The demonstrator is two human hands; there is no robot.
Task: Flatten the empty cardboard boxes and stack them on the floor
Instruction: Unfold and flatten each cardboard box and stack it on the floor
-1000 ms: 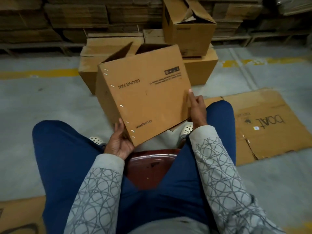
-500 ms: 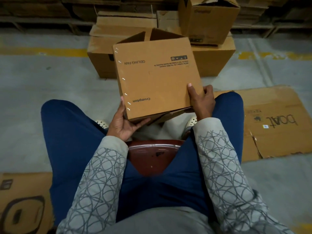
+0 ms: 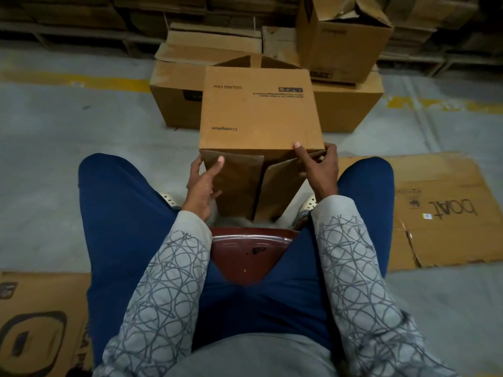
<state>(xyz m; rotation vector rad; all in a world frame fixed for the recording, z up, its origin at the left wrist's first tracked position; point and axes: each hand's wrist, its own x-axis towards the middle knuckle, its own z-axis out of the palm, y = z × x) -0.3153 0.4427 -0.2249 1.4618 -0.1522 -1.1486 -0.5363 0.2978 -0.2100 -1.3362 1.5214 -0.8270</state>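
A Crompton ceiling fan box (image 3: pixel 258 110) is held in the air between the knees of a seated person, its printed face turned up and its lettering upside down to the camera. Its far end is open. At the near end two bottom flaps hang open and downward: the left flap (image 3: pixel 236 183) and the right flap (image 3: pixel 283 186), with a narrow gap between them.

The box is gripped at its near left corner by the left hand (image 3: pixel 202 186), the thumb laid on the left flap and the fingers wrapped behind the edge. The near right corner is clasped by the right hand (image 3: pixel 317 170), one fingertip on the printed face and the others curled round the side.

A maroon plastic stool (image 3: pixel 245 257) is seen under the person, and perforated white shoes (image 3: pixel 168 200) are partly hidden by the hanging flaps.

Just beyond the held box, a wide low carton (image 3: pixel 174 96) stands on the concrete floor (image 3: pixel 68 159), partly screened by the box. An upright carton with torn top flaps (image 3: pixel 343 42) rests on it at the right. Stacks of flat cardboard (image 3: pixel 81 14) are ranged along the back, beyond a yellow floor line (image 3: pixel 81 80).

A flattened sheet marked "boat" (image 3: pixel 435 213) lies on the floor beside the right knee. Another flattened sheet (image 3: pixel 40 322) lies at the lower left, partly covered by the left leg.
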